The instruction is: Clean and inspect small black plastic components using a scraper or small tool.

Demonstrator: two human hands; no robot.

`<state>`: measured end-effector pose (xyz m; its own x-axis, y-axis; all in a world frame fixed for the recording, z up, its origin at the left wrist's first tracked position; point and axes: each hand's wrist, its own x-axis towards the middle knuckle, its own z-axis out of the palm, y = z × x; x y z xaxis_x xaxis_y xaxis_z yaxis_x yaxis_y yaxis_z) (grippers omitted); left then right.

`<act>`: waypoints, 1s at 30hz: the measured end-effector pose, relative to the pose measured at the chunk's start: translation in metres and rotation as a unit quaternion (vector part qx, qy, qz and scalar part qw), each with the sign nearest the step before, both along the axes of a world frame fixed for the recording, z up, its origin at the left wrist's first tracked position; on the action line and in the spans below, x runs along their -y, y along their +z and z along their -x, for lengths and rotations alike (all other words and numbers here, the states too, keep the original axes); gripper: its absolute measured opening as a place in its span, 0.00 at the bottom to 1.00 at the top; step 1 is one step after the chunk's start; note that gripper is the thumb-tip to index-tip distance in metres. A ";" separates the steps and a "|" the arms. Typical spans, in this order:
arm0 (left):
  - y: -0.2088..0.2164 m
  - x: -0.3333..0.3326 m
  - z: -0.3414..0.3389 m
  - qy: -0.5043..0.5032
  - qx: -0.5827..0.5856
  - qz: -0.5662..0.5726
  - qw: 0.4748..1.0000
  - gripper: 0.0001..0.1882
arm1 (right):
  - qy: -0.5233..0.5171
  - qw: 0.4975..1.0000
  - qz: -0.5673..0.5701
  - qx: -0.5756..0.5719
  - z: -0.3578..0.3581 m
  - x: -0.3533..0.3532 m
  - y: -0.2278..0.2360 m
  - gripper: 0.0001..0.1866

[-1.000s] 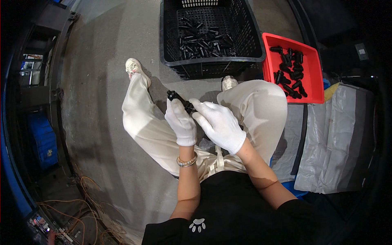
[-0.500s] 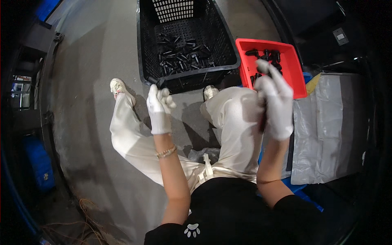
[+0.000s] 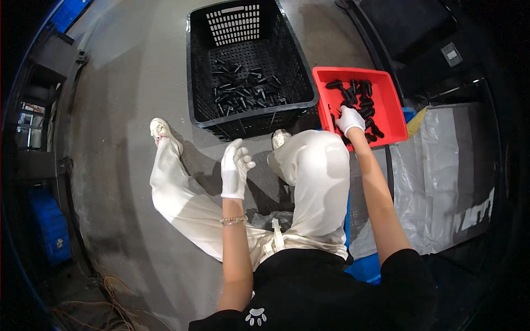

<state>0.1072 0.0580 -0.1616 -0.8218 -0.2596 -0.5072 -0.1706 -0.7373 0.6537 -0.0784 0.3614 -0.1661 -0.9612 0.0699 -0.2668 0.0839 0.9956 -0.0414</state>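
Left hand [image 3: 236,171] half-curled — right hand [image 3: 351,120] outstretched.

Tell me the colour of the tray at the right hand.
Red; the tray shows best in the head view.

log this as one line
right gloved hand: in red tray, at black bolt-like parts | left gloved hand: holding nothing visible | black crate: parts inside

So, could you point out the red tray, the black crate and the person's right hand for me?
Red tray [image 3: 391,108]: head view, bare inner floor toward its right side.
Black crate [image 3: 259,122]: head view, outside of its near wall.
Right hand [image 3: 350,119]: head view, gloved back of the hand.
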 end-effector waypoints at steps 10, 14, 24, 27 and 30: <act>0.010 -0.007 -0.013 -0.028 -0.019 0.172 0.985 0.15 | -0.036 0.974 0.175 -0.140 -0.005 -0.012 0.013 0.15; 0.054 -0.003 -0.010 -0.083 -0.010 0.305 0.949 0.19 | -0.044 0.853 0.505 -0.123 -0.025 0.029 0.128 0.12; 0.149 -0.017 -0.011 -0.003 -0.347 0.646 0.681 0.19 | 0.036 0.738 0.645 0.196 -0.124 0.150 0.217 0.11; 0.155 -0.008 -0.023 0.013 -0.273 0.700 0.660 0.18 | -0.041 0.759 0.615 0.210 -0.138 0.167 0.214 0.15; 0.137 -0.006 -0.030 -0.024 -0.277 0.676 0.683 0.18 | 0.065 0.716 0.658 0.225 -0.153 0.164 0.163 0.15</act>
